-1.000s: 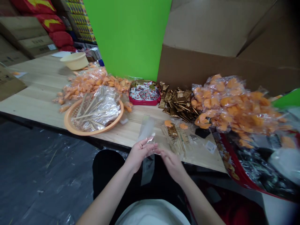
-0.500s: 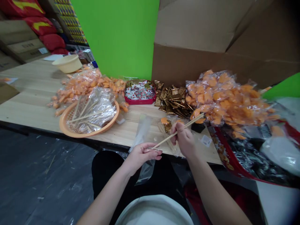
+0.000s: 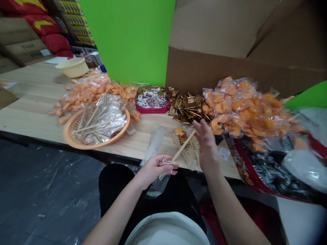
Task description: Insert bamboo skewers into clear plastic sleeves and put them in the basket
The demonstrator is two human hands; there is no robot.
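Note:
Between the thumb and fingers of my left hand [image 3: 158, 169] are thin wooden sticks [image 3: 182, 148], slanting up to the right with their lower ends poking out below the hand. My right hand [image 3: 206, 146] is open beside their upper ends, fingers raised and slightly blurred, holding nothing I can see. Under and behind the sticks, more wooden sticks [image 3: 187, 154] lie on the table with a small gold packet [image 3: 183, 138] and an orange piece at their far end. A clear plastic sleeve [image 3: 154, 144] lies flat near my left hand.
An orange basket [image 3: 96, 147] holds bagged sticks at left. Behind stand a pink tray [image 3: 153, 110] of small packets, gold packets [image 3: 190, 107] and bagged orange pieces [image 3: 245, 105]. A red box [image 3: 245, 170] sits at right, a white tub [image 3: 167, 217] at my lap.
My right hand has let go of the sticks and opened, lifting slightly away. The sticks now stand steeper and sit further down through my left hand.

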